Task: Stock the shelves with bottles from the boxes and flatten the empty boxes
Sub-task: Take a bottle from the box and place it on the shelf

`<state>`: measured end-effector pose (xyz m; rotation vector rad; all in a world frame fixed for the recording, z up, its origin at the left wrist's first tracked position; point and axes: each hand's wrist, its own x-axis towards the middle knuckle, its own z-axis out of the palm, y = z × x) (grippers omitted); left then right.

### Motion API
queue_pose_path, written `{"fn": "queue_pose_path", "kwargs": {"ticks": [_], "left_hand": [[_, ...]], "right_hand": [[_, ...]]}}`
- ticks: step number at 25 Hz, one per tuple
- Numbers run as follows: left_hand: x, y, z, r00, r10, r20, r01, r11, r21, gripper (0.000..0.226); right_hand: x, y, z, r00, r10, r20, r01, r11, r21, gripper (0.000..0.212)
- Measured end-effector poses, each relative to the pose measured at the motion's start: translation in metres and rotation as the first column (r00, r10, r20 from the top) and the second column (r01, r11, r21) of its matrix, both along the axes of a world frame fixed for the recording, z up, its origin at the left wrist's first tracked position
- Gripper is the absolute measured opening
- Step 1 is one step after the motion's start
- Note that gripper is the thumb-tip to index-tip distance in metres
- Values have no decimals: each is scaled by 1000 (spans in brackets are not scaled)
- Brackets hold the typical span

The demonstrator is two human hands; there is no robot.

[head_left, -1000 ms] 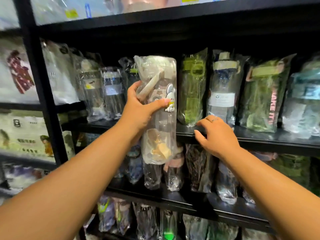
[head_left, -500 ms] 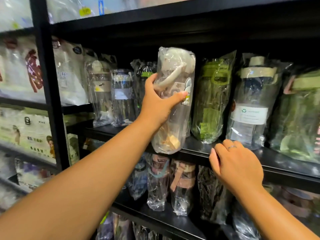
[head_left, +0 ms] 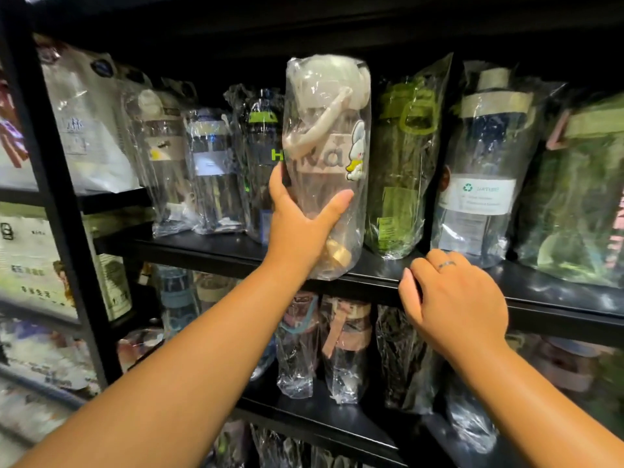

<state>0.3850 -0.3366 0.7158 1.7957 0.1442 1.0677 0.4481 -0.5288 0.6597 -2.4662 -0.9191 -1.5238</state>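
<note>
My left hand [head_left: 300, 228] grips a clear bottle [head_left: 326, 157] wrapped in a plastic bag, with a cream lid and strap and a rabbit sticker. The bottle stands upright, its base at the front edge of the black shelf [head_left: 216, 246], between a dark bottle with a green band [head_left: 260, 157] and a green bottle [head_left: 403, 163]. My right hand [head_left: 452, 304] rests on the shelf's front lip, fingers curled over the edge, a ring on one finger. No boxes are in view.
Several bagged bottles line the same shelf, among them a dark one with a white label [head_left: 486, 170]. More wrapped bottles [head_left: 341, 346] stand on the shelf below. A black upright post [head_left: 50, 184] separates a left bay holding white bagged goods [head_left: 84, 130].
My left hand has carried the bottle to the right and in over the shelf edge. My right hand stays on the shelf's front lip. The view has moved closer.
</note>
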Motion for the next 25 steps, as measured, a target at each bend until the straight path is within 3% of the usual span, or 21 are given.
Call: {"fn": "queue_pose_path", "kwargs": {"ticks": [3,5,13,17,25], "left_hand": [[-8,5,-30,976,138,-169,-104,975,195,96],[-5,7,-31,962,202,-184,-150,953,262,93],[16,1,-19,893,329,-307,-246,928,281,90],[25,-4,-16,869,405,-284,-309,893,329,93],[42,-1,-7,840,426,-337,-330,893,306,80]], "right_hand": [[0,1,-2,1000,-5,9,4,1000,2,33],[0,2,-3,1000,-15,2,15,1000,11,33],[-5,4,-4,999,-39,-25,40,998,52,34],[-4,4,-5,999,-36,-33,38,998,57,36],[-5,4,-5,999,-39,-9,39,997,70,34]]}}
